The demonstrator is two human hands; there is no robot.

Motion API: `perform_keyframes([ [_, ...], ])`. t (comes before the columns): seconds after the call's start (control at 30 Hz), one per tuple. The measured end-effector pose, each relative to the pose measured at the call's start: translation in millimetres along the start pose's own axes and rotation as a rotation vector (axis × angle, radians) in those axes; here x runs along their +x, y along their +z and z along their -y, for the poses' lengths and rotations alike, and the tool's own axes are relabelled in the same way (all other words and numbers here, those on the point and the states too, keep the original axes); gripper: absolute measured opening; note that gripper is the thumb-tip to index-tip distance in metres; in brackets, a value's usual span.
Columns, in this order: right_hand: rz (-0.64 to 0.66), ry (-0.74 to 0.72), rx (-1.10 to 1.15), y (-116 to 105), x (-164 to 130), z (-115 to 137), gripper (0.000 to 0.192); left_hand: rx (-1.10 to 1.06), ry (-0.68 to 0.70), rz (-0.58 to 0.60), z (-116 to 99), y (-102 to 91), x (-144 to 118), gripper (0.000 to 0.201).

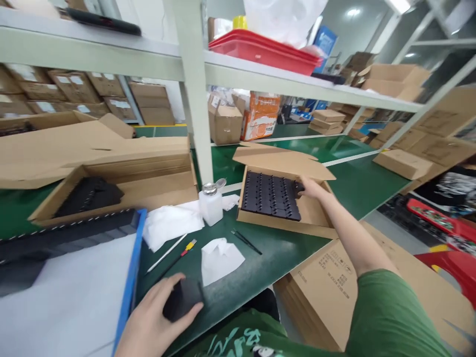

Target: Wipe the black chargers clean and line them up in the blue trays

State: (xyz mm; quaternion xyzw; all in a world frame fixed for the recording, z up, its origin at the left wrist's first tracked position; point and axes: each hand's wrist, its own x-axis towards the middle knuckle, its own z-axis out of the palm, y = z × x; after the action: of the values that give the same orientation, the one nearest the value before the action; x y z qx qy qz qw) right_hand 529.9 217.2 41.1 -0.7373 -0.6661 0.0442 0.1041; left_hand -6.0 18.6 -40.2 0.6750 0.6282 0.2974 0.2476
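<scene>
While the right hand (311, 189) reaches into the open cardboard box (316, 213) on the green table (267, 258), its fingers touch one black part (299, 187) at the far right end of the rows. I cannot tell if the fingers are closed around it, because the hand hides them. Rows of black parts (269, 196) fill the left side of that box, and its flap stands open behind them.

The left hand (152, 320) lies near the front edge of the table. Its fingers curl around a small black piece (184, 300), with the thumb pressed on the near side.

Just beside it is a folded white cloth (221, 259). A small white bottle (210, 202) with a metal top stands between the two boxes. A thin brush (246, 241) lies near the box. A blue tray (130, 287) sits on the left.
</scene>
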Motion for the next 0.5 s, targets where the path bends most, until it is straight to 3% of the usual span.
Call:
perform_keyframes([
  [0.13,-0.177,-0.047,0.041,-4,-11,50,0.039,-0.844,-0.309,-0.191,-17,-18.8,-1,0.058],
  [0.2,-0.249,-0.151,0.086,8,-36,92,0.046,-1.318,-0.374,-0.139,-26,-23.0,1,0.062],
  [0.27,-0.232,-0.345,0.169,35,-78,144,0.043,-1.655,-0.408,-0.05,-37,-22.8,5,0.064],
  [0.37,-0.052,-0.812,0.201,93,-148,214,0.044,-1.731,-0.429,-0.064,-48,-19.9,8,0.069],
  [0.43,-0.09,-0.915,0.222,131,-174,240,0.044,-1.741,-0.443,-0.075,-51,-19.8,7,0.071],
  [0.5,-0.146,-0.905,0.271,157,-176,247,0.045,-1.769,-0.459,-0.066,-51,-21.4,4,0.071],
])
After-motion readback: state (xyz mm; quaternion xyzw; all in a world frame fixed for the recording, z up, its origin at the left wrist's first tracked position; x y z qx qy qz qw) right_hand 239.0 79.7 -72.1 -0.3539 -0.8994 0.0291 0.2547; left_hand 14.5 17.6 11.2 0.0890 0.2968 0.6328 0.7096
